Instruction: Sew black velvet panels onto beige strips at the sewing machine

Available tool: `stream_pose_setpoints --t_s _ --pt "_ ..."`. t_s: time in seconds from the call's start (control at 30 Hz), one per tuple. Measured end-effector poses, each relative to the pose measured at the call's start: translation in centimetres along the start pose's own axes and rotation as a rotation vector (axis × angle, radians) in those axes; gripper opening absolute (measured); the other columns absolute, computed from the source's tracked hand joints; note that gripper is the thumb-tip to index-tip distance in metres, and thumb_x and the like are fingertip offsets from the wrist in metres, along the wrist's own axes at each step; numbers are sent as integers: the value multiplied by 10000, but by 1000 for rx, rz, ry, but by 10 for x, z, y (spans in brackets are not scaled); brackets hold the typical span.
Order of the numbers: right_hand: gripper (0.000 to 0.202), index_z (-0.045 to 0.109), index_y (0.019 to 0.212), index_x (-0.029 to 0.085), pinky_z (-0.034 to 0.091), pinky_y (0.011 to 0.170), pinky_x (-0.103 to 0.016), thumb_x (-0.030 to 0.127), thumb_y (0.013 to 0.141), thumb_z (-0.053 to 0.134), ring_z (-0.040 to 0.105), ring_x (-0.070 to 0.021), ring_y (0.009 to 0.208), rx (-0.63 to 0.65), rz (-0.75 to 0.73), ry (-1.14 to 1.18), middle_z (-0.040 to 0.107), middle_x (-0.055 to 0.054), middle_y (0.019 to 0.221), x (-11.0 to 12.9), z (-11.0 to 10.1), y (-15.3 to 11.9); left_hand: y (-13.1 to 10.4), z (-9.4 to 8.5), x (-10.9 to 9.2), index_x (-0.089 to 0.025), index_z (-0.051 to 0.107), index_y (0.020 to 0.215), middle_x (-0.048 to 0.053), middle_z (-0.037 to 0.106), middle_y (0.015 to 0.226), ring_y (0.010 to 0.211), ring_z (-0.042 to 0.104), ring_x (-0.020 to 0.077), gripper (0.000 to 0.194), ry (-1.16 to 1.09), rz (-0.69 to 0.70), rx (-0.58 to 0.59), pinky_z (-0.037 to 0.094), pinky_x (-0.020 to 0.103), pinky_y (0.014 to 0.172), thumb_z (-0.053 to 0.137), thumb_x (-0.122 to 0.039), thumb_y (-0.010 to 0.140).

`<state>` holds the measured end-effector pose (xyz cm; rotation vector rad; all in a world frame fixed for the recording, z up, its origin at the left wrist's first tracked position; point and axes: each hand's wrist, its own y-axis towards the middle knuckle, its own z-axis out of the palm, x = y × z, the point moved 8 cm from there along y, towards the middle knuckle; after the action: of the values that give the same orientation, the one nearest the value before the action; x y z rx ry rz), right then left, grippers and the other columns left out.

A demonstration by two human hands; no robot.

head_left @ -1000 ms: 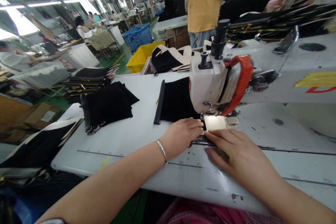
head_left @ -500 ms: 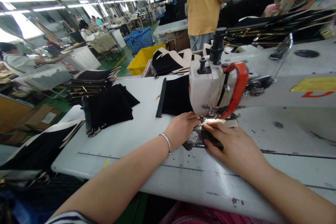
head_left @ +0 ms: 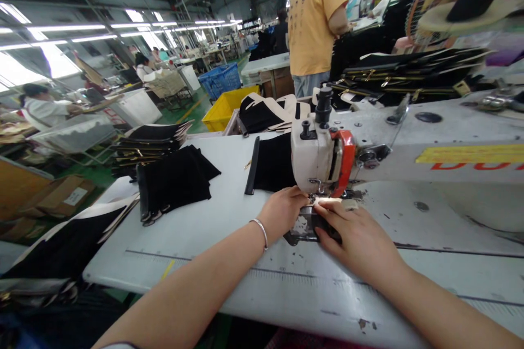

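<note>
**Left hand (head_left: 282, 210) and right hand (head_left: 360, 234) met at the machine (head_left: 311, 161)**

The black cloth (head_left: 274, 161) lay on the worktop (head_left: 196, 267), its right part hidden behind the machine's head and a dark band (head_left: 252, 166) along its left edge. A small gold fitting (head_left: 248, 164) showed just beside that band. At the needle area, a brightly lit pale piece (head_left: 331, 200) lay under the head; whether it was joined to the cloth could not be told.

The left hand, a bracelet (head_left: 262, 233) at its wrist, rested at the cloth's near edge, fingers bent toward the needle. Its thumb was hidden, so one could not tell how far its grip was closed or whether it pinched anything. The right hand's grip was partly open: fingertips lay on the pale piece, while the thumb stood apart from them, nearer the worktop's front edge.

Left of the cloth, well apart from it, lay a black pile (head_left: 174, 180) with metal rings (head_left: 154, 216) at its near end. A taller stack (head_left: 149, 142) stood behind it. Beyond the worktop were a yellow crate (head_left: 227, 107) and a person (head_left: 313, 19) in a yellow shirt.
</note>
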<state>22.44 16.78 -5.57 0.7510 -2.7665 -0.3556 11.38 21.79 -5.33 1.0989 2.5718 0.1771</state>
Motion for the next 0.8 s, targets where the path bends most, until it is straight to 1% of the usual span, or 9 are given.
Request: stream_pose_setpoints --t_s 0.13,0.33,0.4,0.47,0.53,0.57,0.63,0.7,0.8 --pt "436 541 1308 182 431 962 -468 353 910 493 513 -286 1133 -34 -11 -11 575 -82 1275 1 -2 0 1 -3 -1 -185 688 1003 49 681 1108 1064 616 188 244 -16 -23 -6 477 310 998 521 -64 874" --pt "362 589 1243 225 465 869 -453 286 895 512 576 -254 978 -104 -38 -32 635 -79 1129 4 -3 -5 -6 -8 2 -199 715 956 24 692 1100 1072 621 172 315 -239 -48 -41 472 292 1007 519 -11 797" --pt "369 586 1247 217 470 859 -453 261 887 518 579 -252 968 -128 -45 -33 636 -87 1128 4 -3 -7 -8 -20 26 -215 718 917 7 694 1071 1049 630 153 305 -325 -189 -113 475 265 988 528 -18 782" --pt "376 584 1248 211 472 866 -458 244 879 523 581 -255 985 -149 -47 -34 634 -95 1140 4 -2 -8 -15 -44 68 -210 693 984 25 666 1130 1118 596 164 290 -327 -445 -275 439 284 1025 542 -48 797" --pt "376 584 1245 210 472 878 -471 236 876 516 583 -259 1002 -166 -46 -38 636 -98 1143 4 -2 -6 -24 -68 112 -162 623 1119 94 612 1213 1207 536 217 324 -290 -686 -438 404 359 1056 581 -94 805" --pt "378 581 1246 211 472 886 -479 234 876 510 584 -262 1013 -172 -44 -43 637 -98 1144 4 -2 -4 -26 -76 130 -126 584 1163 132 605 1204 1201 538 245 361 -287 -760 -476 417 392 1032 608 -122 803" --pt "384 574 1253 217 472 897 -492 236 878 498 586 -268 1032 -182 -42 -51 638 -97 1146 4 -2 -1 -22 -83 157 -67 566 1125 149 649 1030 1039 621 262 359 -321 -848 -479 494 395 894 656 -173 794" --pt "390 571 1257 229 483 881 -499 245 874 496 593 -276 1031 -188 -50 -53 638 -96 1152 2 -2 1 -14 -82 170 -76 594 986 75 650 811 798 657 205 234 -369 -889 -449 525 341 738 662 -226 819" --pt "417 552 1283 242 497 853 -502 286 870 508 594 -297 1044 -210 -79 -16 615 -106 1209 -4 -1 -8 -7 -81 158 -119 584 818 17 611 692 673 626 162 134 -376 -884 -451 509 301 668 650 -234 838"
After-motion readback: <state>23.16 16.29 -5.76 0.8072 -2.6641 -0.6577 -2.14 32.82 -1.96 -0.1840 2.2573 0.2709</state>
